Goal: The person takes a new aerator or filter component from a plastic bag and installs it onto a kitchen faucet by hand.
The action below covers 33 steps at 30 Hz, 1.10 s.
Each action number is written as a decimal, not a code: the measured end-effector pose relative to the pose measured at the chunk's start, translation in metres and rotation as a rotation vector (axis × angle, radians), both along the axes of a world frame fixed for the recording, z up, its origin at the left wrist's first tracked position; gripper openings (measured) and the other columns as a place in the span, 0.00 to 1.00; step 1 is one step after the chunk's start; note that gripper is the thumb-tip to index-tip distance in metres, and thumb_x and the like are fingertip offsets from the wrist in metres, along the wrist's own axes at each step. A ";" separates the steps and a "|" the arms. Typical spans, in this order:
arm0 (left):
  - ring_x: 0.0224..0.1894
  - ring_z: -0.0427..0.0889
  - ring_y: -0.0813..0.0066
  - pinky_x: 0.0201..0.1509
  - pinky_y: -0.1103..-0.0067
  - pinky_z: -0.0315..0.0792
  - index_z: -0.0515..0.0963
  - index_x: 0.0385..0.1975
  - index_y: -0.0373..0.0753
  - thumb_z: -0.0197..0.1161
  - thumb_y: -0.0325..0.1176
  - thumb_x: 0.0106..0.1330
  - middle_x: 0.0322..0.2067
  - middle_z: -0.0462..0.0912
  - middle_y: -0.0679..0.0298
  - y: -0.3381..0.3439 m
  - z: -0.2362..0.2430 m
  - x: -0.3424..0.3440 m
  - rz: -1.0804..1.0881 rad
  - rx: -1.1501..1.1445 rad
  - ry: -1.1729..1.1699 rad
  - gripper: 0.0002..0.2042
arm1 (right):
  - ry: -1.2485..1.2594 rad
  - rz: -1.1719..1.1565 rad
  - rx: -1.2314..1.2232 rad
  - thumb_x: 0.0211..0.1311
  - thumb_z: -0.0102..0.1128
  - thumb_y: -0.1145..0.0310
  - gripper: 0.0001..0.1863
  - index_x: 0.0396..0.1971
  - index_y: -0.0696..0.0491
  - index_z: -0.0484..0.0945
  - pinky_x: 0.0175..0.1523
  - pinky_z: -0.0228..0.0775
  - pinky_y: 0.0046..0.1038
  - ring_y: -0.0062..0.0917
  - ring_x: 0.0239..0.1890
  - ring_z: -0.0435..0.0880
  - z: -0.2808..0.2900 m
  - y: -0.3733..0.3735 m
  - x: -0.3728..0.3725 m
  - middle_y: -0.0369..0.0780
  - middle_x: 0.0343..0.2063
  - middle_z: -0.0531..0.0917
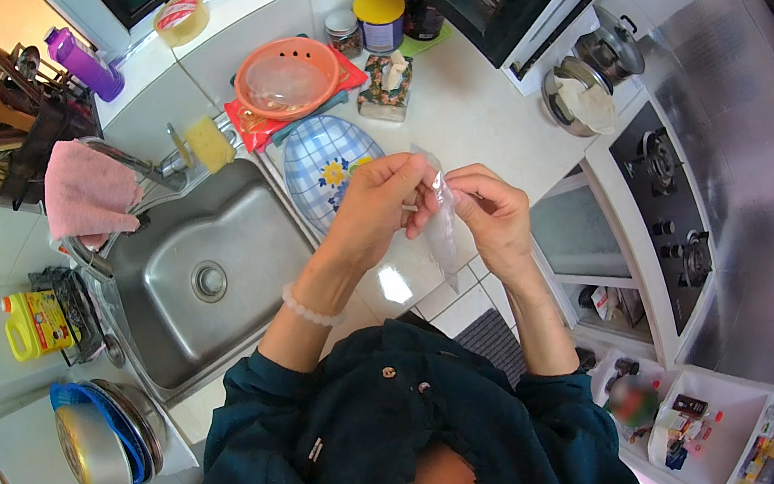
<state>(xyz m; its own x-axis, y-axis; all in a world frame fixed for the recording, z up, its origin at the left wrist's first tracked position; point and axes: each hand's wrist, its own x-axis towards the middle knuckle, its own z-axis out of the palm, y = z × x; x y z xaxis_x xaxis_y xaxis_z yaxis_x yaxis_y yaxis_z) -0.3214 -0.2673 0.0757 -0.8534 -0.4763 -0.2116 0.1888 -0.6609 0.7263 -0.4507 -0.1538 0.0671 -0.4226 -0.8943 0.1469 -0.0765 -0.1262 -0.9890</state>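
Between my two hands, in front of my chest, hangs a thin clear plastic bag (443, 228). My left hand (381, 200) pinches its upper edge with thumb and fingers, and a bracelet of pale beads circles that wrist. On the bag's other side, my right hand (492, 215) grips its edge between thumb and fingertips. The bag tapers downward and looks flat; I cannot tell whether anything is inside. Just beyond my left hand lies a blue-and-white checked oval item (322, 163) with yellow flowers, on the counter beside the sink.
At left is the steel sink (180, 330), a pink cloth (87, 191) over its tap and a yellow sponge (211, 144) behind. An orange basket (288, 77), a tissue pack (386, 88) and several jars stand at the back. A gas stove (662, 208) is on the right.
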 end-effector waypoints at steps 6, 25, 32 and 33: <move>0.24 0.73 0.83 0.22 0.86 0.67 0.73 0.35 0.34 0.61 0.29 0.60 0.27 0.76 0.65 0.007 0.009 0.001 0.037 -0.311 -0.058 0.08 | -0.072 -0.103 0.021 0.63 0.51 0.78 0.04 0.34 0.60 0.75 0.40 0.66 0.17 0.14 0.34 0.73 -0.007 -0.001 -0.002 0.35 0.33 0.78; 0.23 0.70 0.86 0.20 0.87 0.64 0.74 0.34 0.35 0.58 0.26 0.62 0.24 0.74 0.70 0.019 -0.006 -0.011 0.225 -0.740 -0.130 0.04 | 0.336 -0.066 0.031 0.61 0.50 0.78 0.01 0.30 0.59 0.70 0.34 0.65 0.20 0.21 0.26 0.71 -0.004 -0.006 -0.002 0.39 0.25 0.73; 0.19 0.69 0.86 0.18 0.87 0.61 0.73 0.29 0.35 0.59 0.24 0.60 0.20 0.73 0.69 0.010 -0.004 0.000 0.127 -0.385 -0.082 0.02 | 0.347 -0.170 0.045 0.58 0.51 0.80 0.01 0.29 0.59 0.71 0.32 0.66 0.22 0.23 0.26 0.73 -0.003 -0.008 -0.001 0.40 0.25 0.74; 0.18 0.70 0.85 0.17 0.87 0.61 0.73 0.29 0.35 0.59 0.23 0.60 0.20 0.73 0.68 0.008 -0.002 0.003 0.089 -0.358 -0.121 0.02 | 0.338 -0.181 0.050 0.57 0.51 0.80 0.01 0.29 0.59 0.71 0.32 0.66 0.22 0.23 0.26 0.73 -0.002 -0.008 0.000 0.40 0.25 0.75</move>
<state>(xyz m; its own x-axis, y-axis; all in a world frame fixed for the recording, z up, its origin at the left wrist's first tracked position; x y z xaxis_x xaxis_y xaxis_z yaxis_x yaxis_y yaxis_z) -0.3180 -0.2590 0.0736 -0.7843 -0.6097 -0.1146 0.1333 -0.3460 0.9287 -0.4508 -0.1618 0.0646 -0.5095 -0.8192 0.2632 -0.4163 -0.0331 -0.9086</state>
